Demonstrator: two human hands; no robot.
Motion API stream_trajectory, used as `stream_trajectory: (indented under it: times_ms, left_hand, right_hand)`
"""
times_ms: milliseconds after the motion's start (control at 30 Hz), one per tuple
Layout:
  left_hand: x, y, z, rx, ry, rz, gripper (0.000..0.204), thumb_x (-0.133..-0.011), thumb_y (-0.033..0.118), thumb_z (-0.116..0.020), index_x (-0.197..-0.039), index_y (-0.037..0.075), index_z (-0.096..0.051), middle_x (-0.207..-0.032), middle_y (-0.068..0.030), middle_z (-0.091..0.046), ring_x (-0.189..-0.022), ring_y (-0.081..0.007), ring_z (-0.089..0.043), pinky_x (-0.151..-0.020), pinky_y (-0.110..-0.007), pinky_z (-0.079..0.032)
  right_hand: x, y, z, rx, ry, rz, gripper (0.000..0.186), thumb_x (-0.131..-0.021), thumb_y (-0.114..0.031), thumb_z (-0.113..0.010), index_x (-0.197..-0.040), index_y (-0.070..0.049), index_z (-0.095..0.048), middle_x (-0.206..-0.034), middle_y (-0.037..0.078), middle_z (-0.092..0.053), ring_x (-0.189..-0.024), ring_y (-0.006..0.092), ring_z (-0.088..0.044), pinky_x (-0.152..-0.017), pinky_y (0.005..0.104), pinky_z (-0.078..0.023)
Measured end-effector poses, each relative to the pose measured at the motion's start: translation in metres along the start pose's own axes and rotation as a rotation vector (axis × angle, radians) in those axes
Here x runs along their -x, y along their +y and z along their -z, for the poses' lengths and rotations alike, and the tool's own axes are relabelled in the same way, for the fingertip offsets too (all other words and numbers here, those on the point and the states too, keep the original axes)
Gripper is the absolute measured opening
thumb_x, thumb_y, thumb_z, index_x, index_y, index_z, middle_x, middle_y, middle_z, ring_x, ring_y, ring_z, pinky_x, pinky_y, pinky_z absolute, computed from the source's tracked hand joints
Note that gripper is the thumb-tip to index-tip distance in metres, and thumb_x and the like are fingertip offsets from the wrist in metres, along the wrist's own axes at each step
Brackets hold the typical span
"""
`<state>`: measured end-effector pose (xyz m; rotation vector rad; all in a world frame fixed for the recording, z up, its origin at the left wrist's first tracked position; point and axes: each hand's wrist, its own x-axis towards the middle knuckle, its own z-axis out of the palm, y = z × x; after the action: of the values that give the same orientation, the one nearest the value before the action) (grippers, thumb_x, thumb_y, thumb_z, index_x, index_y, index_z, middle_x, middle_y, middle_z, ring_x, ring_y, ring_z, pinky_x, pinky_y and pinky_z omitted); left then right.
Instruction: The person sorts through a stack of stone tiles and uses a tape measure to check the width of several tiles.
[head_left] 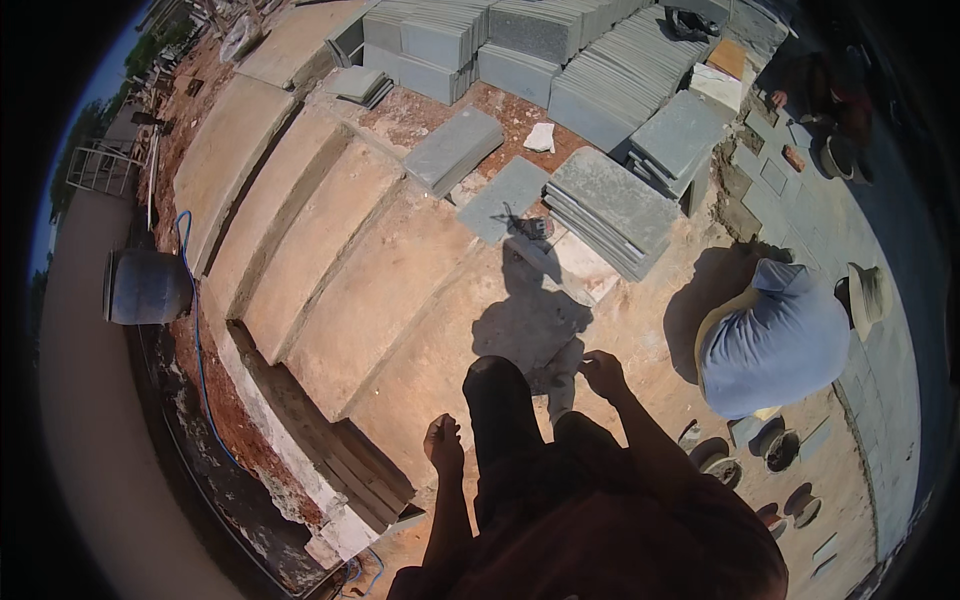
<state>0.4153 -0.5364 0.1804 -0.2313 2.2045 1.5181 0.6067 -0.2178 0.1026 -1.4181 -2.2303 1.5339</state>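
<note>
Stack of grey stone slabs (pixel 612 205) is sitting ahead of my hands on the sandy ground, layered edges facing me, well apart from my fingers. Single thin slab (pixel 503 198) is lying flat just left of it; thicker grey block (pixel 455 150) is resting beyond. My right hand (pixel 602 372) is hanging nearest the stack, fingers loosely bent; cannot tell whether the tips are meeting. My left hand (pixel 443 440) is hanging lower beside my knee, fingers curling in; cannot tell if they are closing on anything. My shadow (pixel 520 310) is reaching toward the stack. Farther up, long rows of slabs (pixel 620 85) are standing on edge. Right: co-worker in a pale blue shirt (pixel 775 345) is bending low, round tubs (pixel 780 450) sitting nearby. Left: broad steps (pixel 330 300) are running alongside, blue barrel (pixel 148 287) standing past them, blue hose (pixel 202 370) trailing down the edge.
</note>
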Motion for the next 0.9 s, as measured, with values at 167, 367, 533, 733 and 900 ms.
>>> stream_trajectory:
  times_ms: [167,367,533,733,900]
  left_hand:
    - [-0.080,0.071,-0.026,-0.238,-0.093,-0.103,0.026,-0.096,0.018,-0.064,-0.113,-0.001,-0.065,-0.101,-0.0115,-0.070,-0.089,-0.0198,-0.070,-0.073,-0.031,-0.056]
    - [-0.213,0.139,-0.084,-0.418,-0.300,-0.124,0.020,-0.095,0.009,-0.063,-0.110,-0.004,-0.068,-0.098,-0.0142,-0.072,-0.089,-0.0195,-0.070,-0.080,-0.032,-0.056]
    - [-0.323,0.191,-0.138,-0.482,-0.521,-0.133,0.021,-0.096,0.011,-0.062,-0.111,-0.002,-0.068,-0.104,-0.0140,-0.072,-0.094,-0.0192,-0.069,-0.080,-0.031,-0.055]
    - [-0.436,0.223,-0.266,-0.525,-0.791,-0.182,0.023,-0.096,0.015,-0.061,-0.112,0.000,-0.067,-0.091,-0.0133,-0.072,-0.083,-0.0190,-0.070,-0.075,-0.032,-0.054]
    - [-0.499,0.186,-0.309,-0.531,-1.141,0.109,0.023,-0.098,0.019,-0.058,-0.109,0.000,-0.067,-0.093,-0.0086,-0.070,-0.080,-0.0162,-0.068,-0.069,-0.028,-0.053]
  right_hand:
    - [-0.169,-0.073,-0.050,-0.154,0.210,0.076,0.050,-0.074,-0.028,-0.081,-0.107,0.006,-0.064,-0.090,0.021,-0.069,-0.084,0.0387,-0.068,-0.074,0.0429,-0.055]
    - [-0.349,-0.095,-0.100,0.094,0.569,-0.292,0.085,-0.073,-0.036,-0.080,-0.136,0.005,-0.040,-0.123,0.029,-0.047,-0.114,0.0454,-0.054,-0.098,0.0480,-0.047]
    - [-0.377,-0.104,-0.114,-0.024,0.581,-0.635,0.081,-0.065,-0.027,-0.084,-0.129,0.003,-0.045,-0.123,0.023,-0.046,-0.115,0.0409,-0.052,-0.100,0.0445,-0.046]
    - [-0.371,-0.163,-0.104,-0.079,0.410,-0.546,0.060,-0.073,-0.018,-0.081,-0.120,-0.004,-0.047,-0.095,0.024,-0.066,-0.086,0.0399,-0.068,-0.080,0.0451,-0.055]
    - [-0.358,-0.211,-0.142,0.067,0.214,-0.018,0.058,-0.076,-0.013,-0.079,-0.126,-0.001,-0.052,-0.110,0.021,-0.065,-0.099,0.0398,-0.066,-0.084,0.0413,-0.055]
